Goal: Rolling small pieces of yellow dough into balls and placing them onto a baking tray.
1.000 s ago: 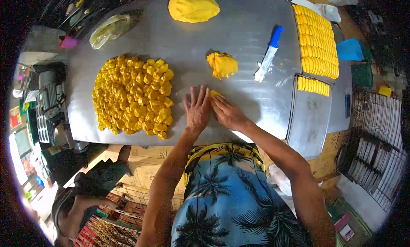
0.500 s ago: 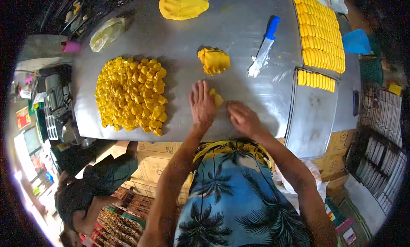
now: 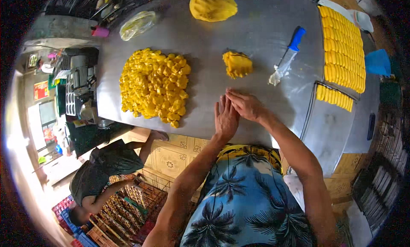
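Observation:
My left hand [image 3: 226,121] lies flat on the metal table [image 3: 205,72], its fingers stretched forward. My right hand [image 3: 248,106] is set against it, its straight fingers reaching over the left fingertips. Whatever lies beneath the palms is hidden. Just beyond the fingers sits a folded lump of yellow dough [image 3: 238,64]. A heap of small yellow dough pieces [image 3: 154,87] is piled to the left. At the far edge rests a large smooth mound of dough [image 3: 212,5]. To the right lies a blue-handled knife [image 3: 294,41], its blade on whitish smears.
Trays at the right hold rows of yellow dough sticks [image 3: 341,46]; a nearer metal tray [image 3: 326,131] has one short row. A clear plastic bag [image 3: 137,26] and a pink cup [image 3: 100,31] lie far left. A person [image 3: 104,170] bends by crates at lower left.
My right hand has come in from the side to meet the left. The small dough piece between them is out of sight. The whole view has shifted, so the table appears farther right.

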`<control>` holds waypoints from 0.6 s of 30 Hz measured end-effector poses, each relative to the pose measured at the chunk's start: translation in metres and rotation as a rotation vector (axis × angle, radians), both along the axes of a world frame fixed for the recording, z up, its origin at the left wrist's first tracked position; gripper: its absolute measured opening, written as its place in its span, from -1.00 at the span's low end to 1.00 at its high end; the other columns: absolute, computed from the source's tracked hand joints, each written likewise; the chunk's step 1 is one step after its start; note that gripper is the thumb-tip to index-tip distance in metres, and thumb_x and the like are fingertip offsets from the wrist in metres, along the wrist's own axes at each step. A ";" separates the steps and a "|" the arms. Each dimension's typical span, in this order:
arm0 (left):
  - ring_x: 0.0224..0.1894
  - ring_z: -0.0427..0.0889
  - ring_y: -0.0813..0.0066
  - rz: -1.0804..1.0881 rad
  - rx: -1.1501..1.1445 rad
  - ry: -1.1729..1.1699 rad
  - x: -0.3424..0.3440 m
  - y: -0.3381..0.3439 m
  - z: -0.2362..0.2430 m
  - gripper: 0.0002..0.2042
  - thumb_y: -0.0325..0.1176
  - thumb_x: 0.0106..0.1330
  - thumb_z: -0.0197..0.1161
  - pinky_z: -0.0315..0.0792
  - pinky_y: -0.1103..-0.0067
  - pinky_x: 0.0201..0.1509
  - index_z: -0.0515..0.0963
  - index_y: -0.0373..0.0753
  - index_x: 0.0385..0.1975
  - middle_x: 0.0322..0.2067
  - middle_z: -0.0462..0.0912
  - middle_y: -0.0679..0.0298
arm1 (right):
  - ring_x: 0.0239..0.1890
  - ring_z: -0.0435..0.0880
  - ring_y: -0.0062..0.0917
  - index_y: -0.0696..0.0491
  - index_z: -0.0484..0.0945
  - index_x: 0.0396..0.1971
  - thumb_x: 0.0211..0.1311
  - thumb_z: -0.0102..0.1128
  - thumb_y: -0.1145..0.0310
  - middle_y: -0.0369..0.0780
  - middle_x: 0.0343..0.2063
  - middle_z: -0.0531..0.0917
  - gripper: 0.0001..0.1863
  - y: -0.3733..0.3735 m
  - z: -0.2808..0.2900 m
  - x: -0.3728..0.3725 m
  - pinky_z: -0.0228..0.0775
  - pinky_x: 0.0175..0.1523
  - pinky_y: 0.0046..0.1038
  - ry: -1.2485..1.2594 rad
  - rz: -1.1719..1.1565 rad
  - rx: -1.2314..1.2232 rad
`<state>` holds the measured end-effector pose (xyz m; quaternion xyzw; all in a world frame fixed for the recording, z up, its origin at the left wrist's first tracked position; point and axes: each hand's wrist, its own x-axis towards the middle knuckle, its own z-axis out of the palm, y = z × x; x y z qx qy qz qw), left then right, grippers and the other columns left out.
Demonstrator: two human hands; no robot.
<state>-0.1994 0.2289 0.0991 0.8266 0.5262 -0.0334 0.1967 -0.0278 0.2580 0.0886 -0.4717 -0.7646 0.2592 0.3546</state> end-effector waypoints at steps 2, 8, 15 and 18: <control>0.63 0.09 -0.04 -0.026 0.046 -0.057 -0.019 -0.001 0.001 -0.33 -0.23 0.49 0.23 -0.03 0.05 0.63 0.22 -0.31 0.53 0.57 0.17 -0.05 | 0.30 0.62 -0.14 0.21 0.62 0.18 0.40 0.24 0.45 -0.05 0.22 0.66 -0.61 -0.005 -0.006 0.006 0.54 0.35 -0.19 -0.054 0.071 0.000; 0.31 0.54 -0.09 0.445 -0.003 -0.606 -0.106 0.091 -0.013 -0.47 -0.39 0.43 0.33 0.46 0.20 0.36 0.43 -0.39 0.36 0.40 0.44 -0.07 | 0.25 0.64 -0.23 0.08 0.69 0.13 0.22 0.36 0.46 -0.12 0.12 0.71 -0.57 -0.059 -0.013 0.031 0.42 0.44 -0.14 -0.366 0.110 0.098; -0.04 0.63 0.13 -0.103 0.406 0.062 -0.193 0.269 -0.028 -0.70 -0.33 0.47 0.19 0.54 0.26 0.02 0.62 -0.31 0.10 -0.08 0.68 0.03 | 0.00 0.73 -0.30 0.14 0.71 0.05 0.25 0.39 0.56 -0.14 -0.01 0.72 -0.65 -0.095 0.004 -0.009 0.57 0.12 -0.35 0.113 -0.590 -0.323; 0.10 0.59 0.21 0.098 0.170 -0.183 -0.197 0.266 -0.020 -0.64 -0.29 0.54 0.17 0.52 0.32 0.15 0.54 -0.33 0.22 0.09 0.62 0.07 | -0.10 0.75 -0.38 0.19 0.70 0.04 0.30 0.39 0.56 -0.13 -0.07 0.73 -0.70 -0.118 0.013 0.020 0.58 0.01 -0.44 0.350 -0.955 -0.368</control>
